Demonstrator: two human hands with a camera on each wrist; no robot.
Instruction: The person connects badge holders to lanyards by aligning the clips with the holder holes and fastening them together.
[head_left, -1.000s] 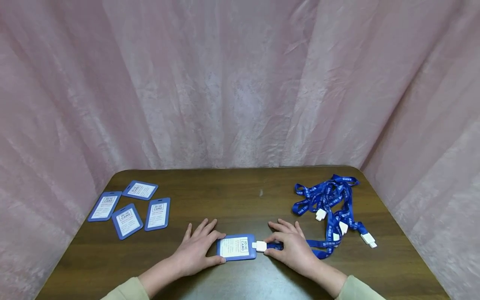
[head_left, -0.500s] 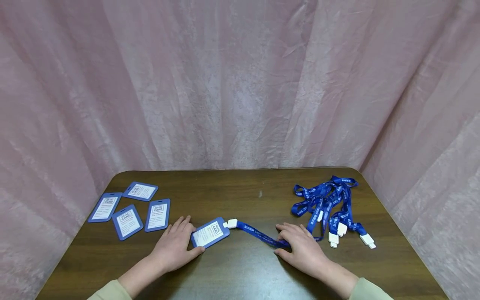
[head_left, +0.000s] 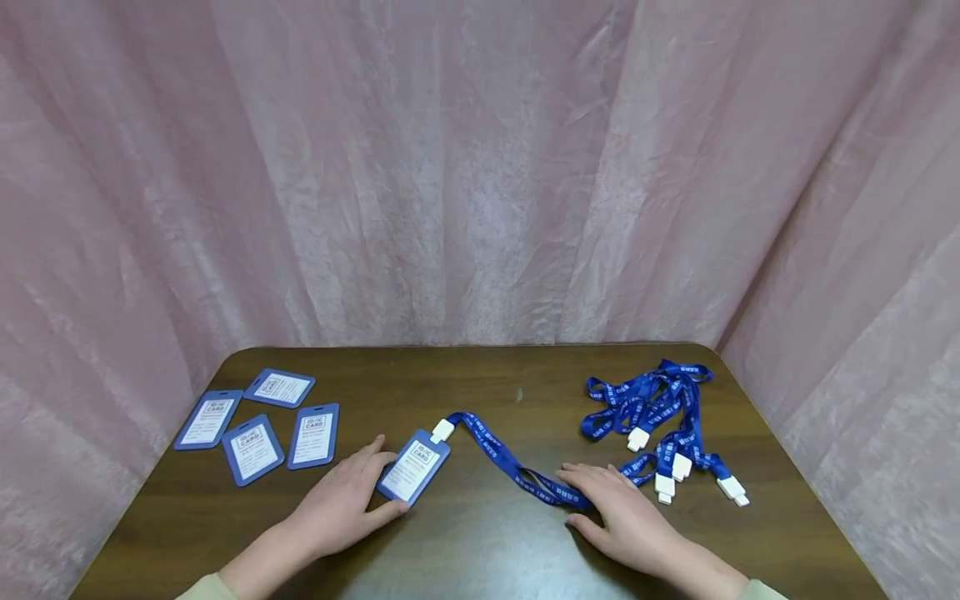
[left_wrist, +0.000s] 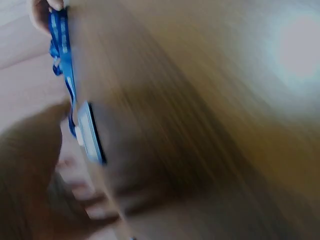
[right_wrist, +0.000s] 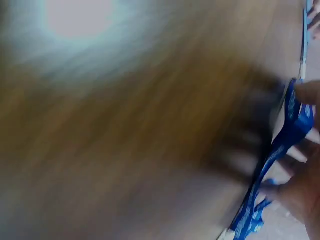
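Note:
A blue badge holder (head_left: 412, 472) with a white card lies slanted on the table, and a white clip (head_left: 442, 430) joins its upper end to a blue lanyard (head_left: 501, 454). My left hand (head_left: 341, 504) holds the badge holder by its edges, index finger at the left side and thumb at the lower corner. My right hand (head_left: 618, 512) has the lanyard between thumb and fingers, its strap (right_wrist: 280, 142) running past the fingertips in the right wrist view. Part of the strap is hidden under that hand. The left wrist view is blurred, with the badge holder (left_wrist: 90, 132) edge-on.
Several other badge holders (head_left: 313, 436) lie at the left of the brown table (head_left: 450, 383). A tangled pile of blue lanyards (head_left: 652, 400) with white clips (head_left: 731, 490) lies at the right. A pink curtain (head_left: 465, 208) hangs behind and at both sides.
The badge holder has shifted left and turned more upright, its clip end swinging away from me. My right hand has left the clip and moved right along the lanyard, which now lies in a curve.

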